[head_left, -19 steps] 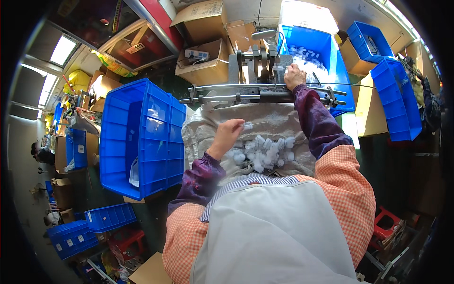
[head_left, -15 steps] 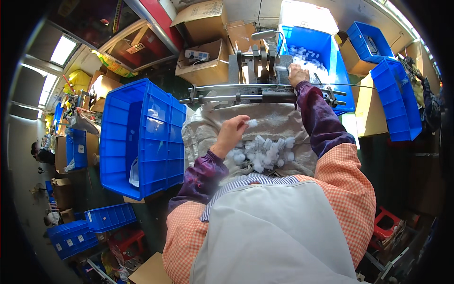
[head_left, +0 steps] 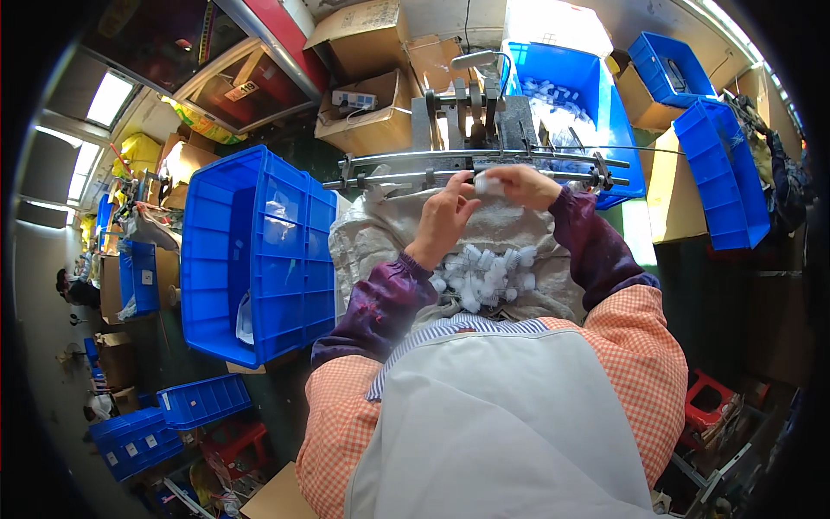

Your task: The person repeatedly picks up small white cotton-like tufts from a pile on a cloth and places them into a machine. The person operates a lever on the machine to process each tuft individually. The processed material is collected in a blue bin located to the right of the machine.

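Observation:
In front of the machine's metal bars, my two hands are close together. My left hand (head_left: 443,221) is raised with its thumb and fingertips apart, and nothing clear shows between them. My right hand (head_left: 529,186) pinches a small white piece (head_left: 489,184), blurred, whose exact kind I cannot make out. Below them, a pile of small white bristle brushes (head_left: 484,278) with thin wire stems lies on a grey cloth (head_left: 372,238) over my lap. The machine (head_left: 474,117), with dark rollers and long horizontal bars, stands just beyond my hands.
A large blue crate (head_left: 294,259) stands on its side at the left. Beyond the machine to the right, a blue bin (head_left: 624,147) holds many white pieces (head_left: 558,104). Cardboard boxes (head_left: 367,121) are stacked behind. More blue crates (head_left: 722,173) lean at the right.
My right hand has come back from the machine's far right side toward my left hand. My left hand has moved up and right, and the white brush it held no longer shows in it.

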Demonstrator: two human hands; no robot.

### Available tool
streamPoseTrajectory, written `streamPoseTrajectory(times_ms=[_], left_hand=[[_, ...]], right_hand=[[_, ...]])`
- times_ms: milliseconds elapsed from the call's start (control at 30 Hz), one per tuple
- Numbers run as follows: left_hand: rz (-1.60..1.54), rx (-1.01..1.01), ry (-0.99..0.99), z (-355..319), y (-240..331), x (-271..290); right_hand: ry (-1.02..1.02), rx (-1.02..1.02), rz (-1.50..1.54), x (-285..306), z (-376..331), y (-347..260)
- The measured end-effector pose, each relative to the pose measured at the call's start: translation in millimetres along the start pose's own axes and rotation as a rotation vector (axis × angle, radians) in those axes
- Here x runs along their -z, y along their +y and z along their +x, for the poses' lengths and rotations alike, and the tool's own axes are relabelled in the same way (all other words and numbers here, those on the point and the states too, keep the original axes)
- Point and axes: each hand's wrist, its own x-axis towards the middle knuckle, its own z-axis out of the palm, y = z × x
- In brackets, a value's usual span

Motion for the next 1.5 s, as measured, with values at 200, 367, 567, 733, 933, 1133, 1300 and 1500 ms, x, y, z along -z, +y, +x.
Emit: streamPoseTrajectory(times_ms=[200,367,567,733,933,1133,1300,1500], left_hand=[[0.668,0.237,-0.472,-72,-62,7],[0.641,0.164,-0.495,-123,-92,-1],[0.583,0.228,-0.510,-123,-96,-2],[0.600,0.282,-0.590,-122,-98,1],[0.585,0.318,-0.651,-118,-87,7],[0.571,0.233,-0.486,-108,-83,19],[0.528,0.159,-0.359,-91,-68,30],[0.541,0.162,-0.346,-87,-60,33]], right_hand=[[0.597,-0.334,-0.755,21,54,76],[0.603,-0.392,-0.825,20,74,100],[0.586,-0.370,-0.770,21,77,105],[0.565,-0.385,-0.772,24,80,104],[0.522,-0.432,-0.815,22,81,102],[0.518,-0.380,-0.844,22,81,108],[0.526,-0.385,-0.727,24,81,108],[0.527,-0.337,-0.677,27,81,110]])
